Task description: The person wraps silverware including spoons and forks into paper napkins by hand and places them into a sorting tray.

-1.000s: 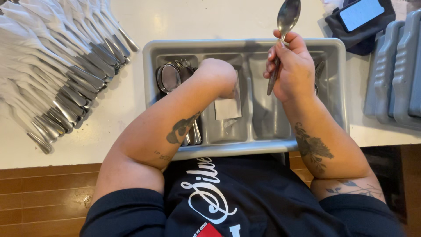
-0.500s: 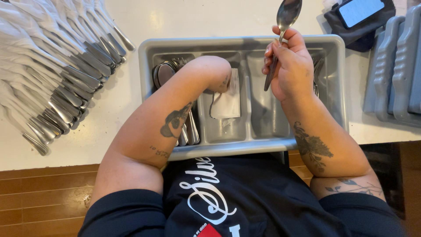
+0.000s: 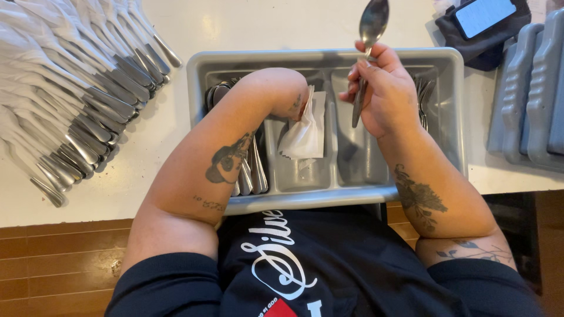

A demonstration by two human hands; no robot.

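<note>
My right hand [image 3: 385, 94] is closed around the handle of a metal spoon [image 3: 373, 22], held upright with its bowl above the far rim of a grey cutlery tray [image 3: 305, 199]. My left forearm lies across the tray and bends down at the wrist. My left hand [image 3: 292, 101] is mostly hidden under it, its fingers out of sight. A folded white napkin [image 3: 304, 132] hangs from that hand over the middle compartment. Spoons [image 3: 216, 94] fill the left compartment and forks [image 3: 424, 97] the right one.
Several napkin-rolled cutlery bundles [image 3: 70, 100] lie in rows on the white table at the left. Stacked grey trays [image 3: 529, 94] stand at the right edge. A phone on a dark pouch [image 3: 484, 17] sits at the back right. A wooden floor shows below the table edge.
My left arm has shifted right and the napkin has come up off the compartment floor, now hanging at the hand. My right hand with the spoon has barely moved.
</note>
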